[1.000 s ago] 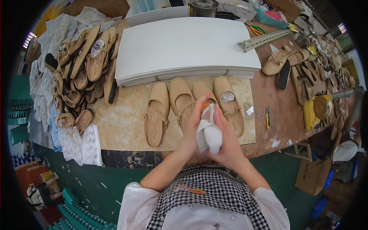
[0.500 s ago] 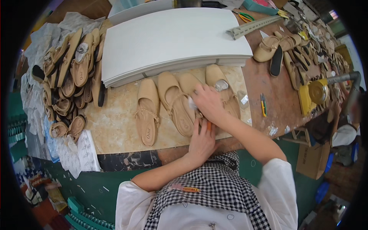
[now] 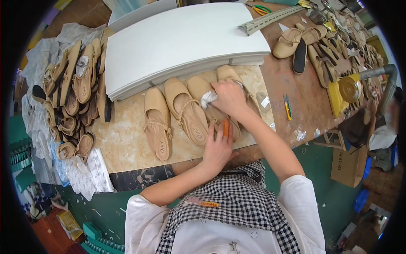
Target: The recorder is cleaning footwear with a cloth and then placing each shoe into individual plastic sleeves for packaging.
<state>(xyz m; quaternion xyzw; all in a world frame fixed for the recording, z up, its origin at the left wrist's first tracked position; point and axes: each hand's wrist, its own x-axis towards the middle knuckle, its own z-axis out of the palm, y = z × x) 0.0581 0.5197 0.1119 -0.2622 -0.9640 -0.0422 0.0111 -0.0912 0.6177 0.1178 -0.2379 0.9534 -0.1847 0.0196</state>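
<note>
Several beige flat shoes lie side by side on the marbled bench top (image 3: 122, 144). My right hand (image 3: 228, 97) pushes a wad of white paper (image 3: 208, 99) into the toe of the third shoe (image 3: 211, 106). My left hand (image 3: 218, 146) steadies that shoe's heel and holds a small orange tool (image 3: 226, 127) against it. Two more shoes (image 3: 157, 122) (image 3: 186, 112) lie to the left, and another shoe (image 3: 230, 73) is partly hidden behind my right hand.
A stack of large white boards (image 3: 182, 40) lies behind the shoes. A pile of beige shoes (image 3: 72, 93) on white paper fills the left. More shoes and soles (image 3: 304, 40), a metal ruler (image 3: 275, 19), a small cutter (image 3: 287, 108) and a yellow machine (image 3: 347, 91) are at right.
I held a white paper wad in both hands above the bench. My right hand has since carried it forward into the third shoe, and my left hand has dropped to the shoe's heel.
</note>
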